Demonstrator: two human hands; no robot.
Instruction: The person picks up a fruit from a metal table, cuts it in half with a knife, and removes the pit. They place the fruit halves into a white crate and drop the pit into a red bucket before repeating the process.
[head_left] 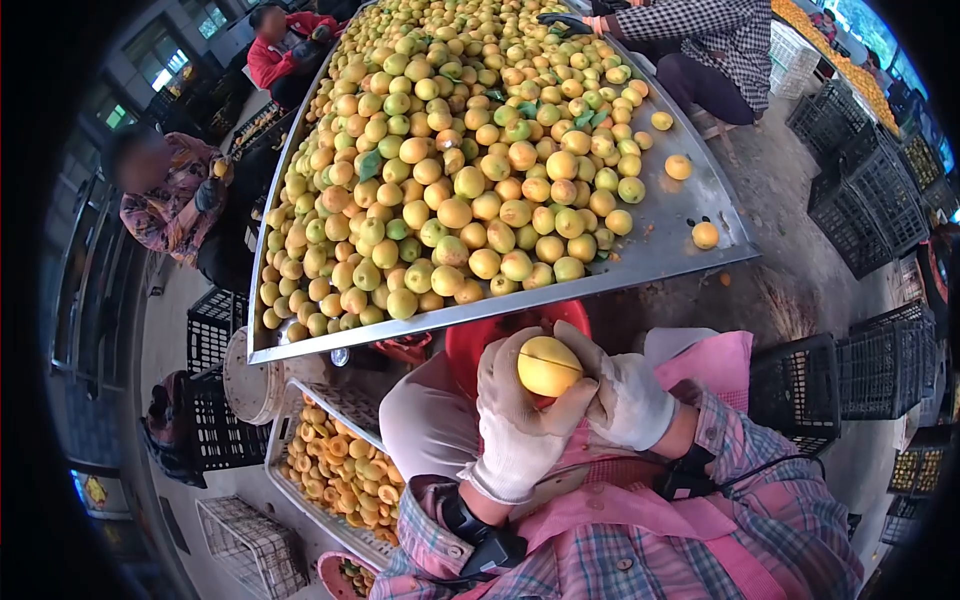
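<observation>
A yellow apricot [548, 372] with a dark line across its skin, which looks like a cut, is between my two gloved hands. My left hand [515, 425] wraps around its left and lower side, the thumb reaching toward the right. On the other side, my right hand [630, 398] is closed with its fingers against the fruit. Whether that hand also holds a small tool is hidden. Below both hands stands a red bucket [468, 350], partly covered by them. Just beyond is a metal table [690, 240] heaped with whole apricots [450, 215].
At my left, a white crate [330, 528] holds halved apricots [335, 465]. Near it are a white bucket [250, 380], an empty-looking crate [250, 545] and black crates [215, 330]. More black crates [795, 385] stand at right. Co-workers sit around the table; one gloved hand [565, 24] touches the heap.
</observation>
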